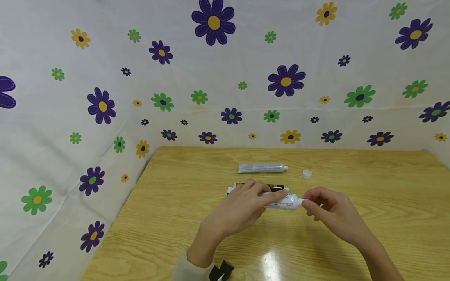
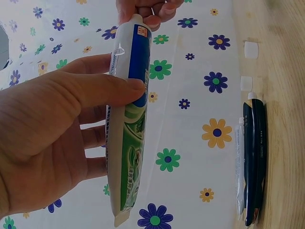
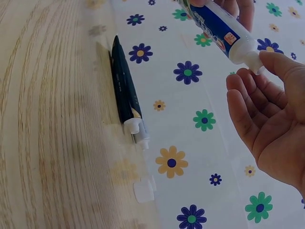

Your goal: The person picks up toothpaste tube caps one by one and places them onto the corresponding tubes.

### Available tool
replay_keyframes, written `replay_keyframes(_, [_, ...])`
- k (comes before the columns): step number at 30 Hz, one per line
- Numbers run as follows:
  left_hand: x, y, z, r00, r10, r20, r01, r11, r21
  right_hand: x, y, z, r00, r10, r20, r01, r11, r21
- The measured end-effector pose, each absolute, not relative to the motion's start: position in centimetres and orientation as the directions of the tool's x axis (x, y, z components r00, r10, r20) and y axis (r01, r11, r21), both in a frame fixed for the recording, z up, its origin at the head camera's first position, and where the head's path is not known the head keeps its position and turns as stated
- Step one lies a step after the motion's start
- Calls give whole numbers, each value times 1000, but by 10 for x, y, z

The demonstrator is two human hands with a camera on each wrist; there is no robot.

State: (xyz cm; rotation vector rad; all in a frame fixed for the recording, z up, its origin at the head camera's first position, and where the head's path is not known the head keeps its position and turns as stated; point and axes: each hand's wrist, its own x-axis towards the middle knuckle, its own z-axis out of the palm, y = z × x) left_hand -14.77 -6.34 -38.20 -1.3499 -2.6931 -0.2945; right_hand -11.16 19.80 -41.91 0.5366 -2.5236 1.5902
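My left hand (image 1: 242, 205) grips a toothpaste tube (image 2: 127, 119) around its body, the thumb across its printed front. The tube is white, blue and green and lies roughly level in the head view. At its narrow end, my right hand (image 3: 271, 109) pinches the small white tip (image 3: 254, 62) between thumb and forefinger; the other fingers are loosely bent. Beyond the left hand a dark toothpaste tube (image 1: 277, 187) lies on the table, partly covered by that hand. Farther back is a silver-white tube (image 1: 261, 168), its white nozzle pointing right.
The wooden table (image 1: 168, 203) backs onto a flower-printed cloth (image 1: 246, 62). A loose white cap (image 1: 307, 174) lies right of the silver-white tube. In the left wrist view another white cap (image 2: 246, 83) sits near the dark tube's nozzle. A black strap piece (image 1: 222, 270) is by the left sleeve.
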Motion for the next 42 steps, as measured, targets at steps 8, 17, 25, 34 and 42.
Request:
replay_keyframes(8, [-147,-62,-382,-597,780,188,802,584,123,-112,199,-420,-934,-239,265,-342,385,-857])
replay_keyframes(17, [-147,-63,-382,-590,784,194,807,579,114,-113,199,-420,-933,-245,265,-345,389,-854])
replay_keyframes(25, [-146,-63,-382,-589,785,193,808,577,119,-114,198,-421,-926,-250,283,-363,383,-849])
replay_keyframes(34, [-146,-63,-383,-589,787,185,808,574,132,-114,197,-421,-933,-237,272,-348,402,-847])
replay_keyframes(42, [-146,-63,-383,-583,791,186,812,574,106,-115,197,-422,-934,-244,262,-342,392,-854])
